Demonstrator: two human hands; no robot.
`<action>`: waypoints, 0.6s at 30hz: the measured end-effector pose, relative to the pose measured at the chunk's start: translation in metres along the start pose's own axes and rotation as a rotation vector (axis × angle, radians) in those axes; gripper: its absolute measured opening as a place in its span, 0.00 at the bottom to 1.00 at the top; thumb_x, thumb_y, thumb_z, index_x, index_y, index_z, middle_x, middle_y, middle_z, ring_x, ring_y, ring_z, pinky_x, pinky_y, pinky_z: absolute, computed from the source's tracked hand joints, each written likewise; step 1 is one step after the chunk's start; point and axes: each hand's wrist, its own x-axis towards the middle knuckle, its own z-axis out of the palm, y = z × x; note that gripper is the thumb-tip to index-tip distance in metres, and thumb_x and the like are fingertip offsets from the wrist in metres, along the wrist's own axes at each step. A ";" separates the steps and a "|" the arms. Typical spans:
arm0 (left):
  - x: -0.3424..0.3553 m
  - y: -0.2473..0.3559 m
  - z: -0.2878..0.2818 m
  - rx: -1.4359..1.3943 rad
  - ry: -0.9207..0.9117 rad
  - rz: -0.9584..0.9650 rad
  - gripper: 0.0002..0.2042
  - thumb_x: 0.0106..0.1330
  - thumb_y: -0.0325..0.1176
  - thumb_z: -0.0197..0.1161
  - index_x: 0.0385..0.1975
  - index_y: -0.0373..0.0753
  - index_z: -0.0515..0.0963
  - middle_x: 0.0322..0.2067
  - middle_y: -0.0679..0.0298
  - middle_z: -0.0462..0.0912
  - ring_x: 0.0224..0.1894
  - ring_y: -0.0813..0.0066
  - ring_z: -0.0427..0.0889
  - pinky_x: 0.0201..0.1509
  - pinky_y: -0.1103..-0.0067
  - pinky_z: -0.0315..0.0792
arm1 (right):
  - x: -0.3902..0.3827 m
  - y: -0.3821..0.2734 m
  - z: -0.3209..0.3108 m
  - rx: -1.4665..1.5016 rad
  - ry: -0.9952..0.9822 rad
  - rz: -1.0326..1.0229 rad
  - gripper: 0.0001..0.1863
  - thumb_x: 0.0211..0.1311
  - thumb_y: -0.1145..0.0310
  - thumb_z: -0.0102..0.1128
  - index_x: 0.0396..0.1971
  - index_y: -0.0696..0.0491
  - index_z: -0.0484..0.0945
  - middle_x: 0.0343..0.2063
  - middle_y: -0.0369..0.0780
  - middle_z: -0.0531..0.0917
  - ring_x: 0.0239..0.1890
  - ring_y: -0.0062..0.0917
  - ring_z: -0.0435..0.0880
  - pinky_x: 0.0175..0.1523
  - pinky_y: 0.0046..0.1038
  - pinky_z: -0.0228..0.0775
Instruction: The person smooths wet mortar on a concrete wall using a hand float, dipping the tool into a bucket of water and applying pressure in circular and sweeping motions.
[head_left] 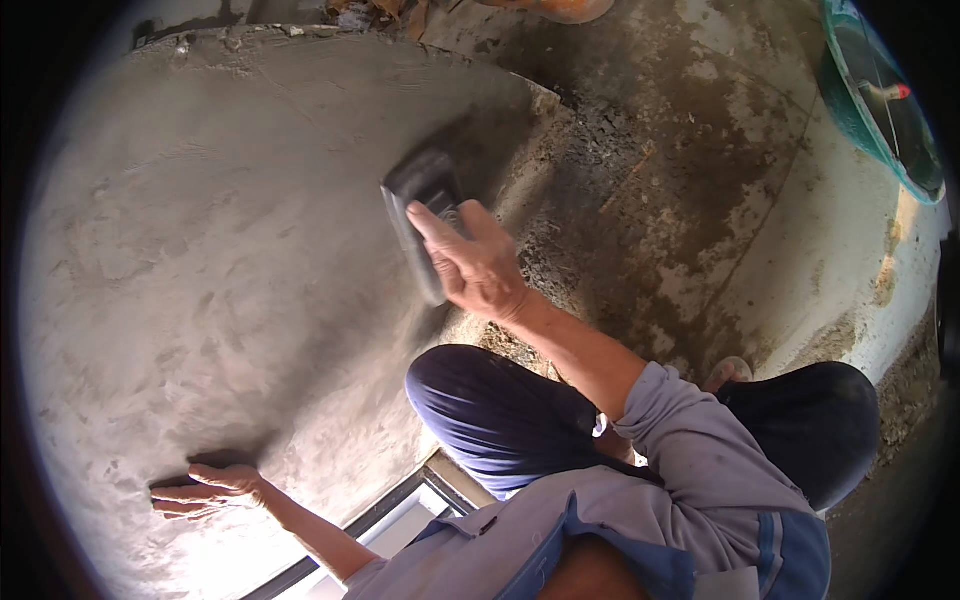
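My right hand (482,268) is wrapped round the handle of a dark plastering float (428,178), its face against or very close to the grey mortar-coated wall (220,230). The float is slightly smeared by motion and lies near the wall's right-hand edge. Its handle is mostly covered by my fingers. Lower left, my left hand (218,488) lies against the same wall with fingers outstretched and holds nothing. Smooth patches and faint streaks mark the mortar surface.
A green basin (838,95) at the upper right holds dark liquid and a red-tipped object. Damp mortar crumbs (590,190) lie along the wall's foot. A dark-edged frame (385,500) is near my left forearm. An orange object (565,8) shows at the top.
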 end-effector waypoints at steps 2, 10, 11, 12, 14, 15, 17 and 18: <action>0.002 0.001 -0.001 -0.001 0.002 0.009 0.42 0.74 0.71 0.33 0.74 0.41 0.60 0.72 0.47 0.57 0.73 0.43 0.53 0.69 0.42 0.48 | -0.003 0.027 -0.003 0.033 0.111 0.253 0.26 0.74 0.65 0.57 0.71 0.43 0.71 0.29 0.36 0.69 0.27 0.22 0.69 0.29 0.27 0.70; 0.005 0.002 0.000 -0.014 0.014 0.005 0.42 0.73 0.71 0.33 0.73 0.40 0.61 0.71 0.46 0.59 0.72 0.43 0.55 0.68 0.43 0.50 | -0.019 0.025 -0.002 0.034 0.040 0.167 0.32 0.65 0.73 0.62 0.69 0.39 0.72 0.28 0.37 0.73 0.30 0.27 0.75 0.35 0.31 0.77; 0.002 -0.001 -0.001 -0.009 0.011 0.007 0.42 0.73 0.71 0.33 0.73 0.40 0.62 0.71 0.46 0.59 0.72 0.43 0.55 0.68 0.43 0.50 | -0.010 0.038 -0.007 0.010 0.080 0.224 0.31 0.67 0.72 0.61 0.70 0.37 0.71 0.29 0.37 0.73 0.32 0.27 0.75 0.37 0.31 0.77; -0.001 0.001 0.004 -0.022 0.014 0.000 0.43 0.73 0.71 0.33 0.73 0.40 0.62 0.71 0.46 0.59 0.71 0.43 0.56 0.68 0.43 0.50 | 0.003 0.052 -0.016 -0.022 0.128 0.279 0.30 0.70 0.70 0.60 0.71 0.36 0.70 0.30 0.37 0.73 0.34 0.26 0.74 0.39 0.30 0.76; -0.004 0.003 0.009 -0.035 0.027 -0.008 0.43 0.73 0.71 0.34 0.73 0.40 0.62 0.71 0.46 0.59 0.71 0.42 0.56 0.67 0.43 0.51 | 0.013 0.088 -0.056 -0.103 0.106 0.564 0.27 0.74 0.67 0.55 0.71 0.37 0.70 0.38 0.37 0.71 0.38 0.26 0.73 0.49 0.30 0.71; -0.006 0.001 0.009 -0.033 0.034 -0.015 0.43 0.73 0.71 0.34 0.73 0.40 0.62 0.71 0.46 0.60 0.71 0.42 0.56 0.67 0.43 0.51 | 0.023 0.086 -0.082 -0.176 0.156 0.532 0.27 0.75 0.66 0.54 0.72 0.39 0.69 0.38 0.38 0.71 0.40 0.27 0.74 0.53 0.31 0.72; -0.010 0.000 0.013 -0.038 0.043 -0.022 0.43 0.73 0.71 0.34 0.73 0.40 0.62 0.70 0.46 0.60 0.71 0.42 0.57 0.67 0.43 0.51 | 0.080 0.075 -0.142 -0.452 0.262 0.335 0.28 0.74 0.66 0.54 0.72 0.45 0.68 0.55 0.49 0.80 0.58 0.37 0.78 0.65 0.38 0.69; -0.011 -0.001 0.015 -0.045 0.046 -0.026 0.43 0.73 0.71 0.34 0.73 0.39 0.63 0.70 0.46 0.60 0.71 0.42 0.57 0.67 0.43 0.52 | 0.123 0.042 -0.172 -0.451 0.262 0.308 0.27 0.72 0.63 0.58 0.69 0.51 0.71 0.61 0.52 0.79 0.62 0.40 0.78 0.65 0.41 0.69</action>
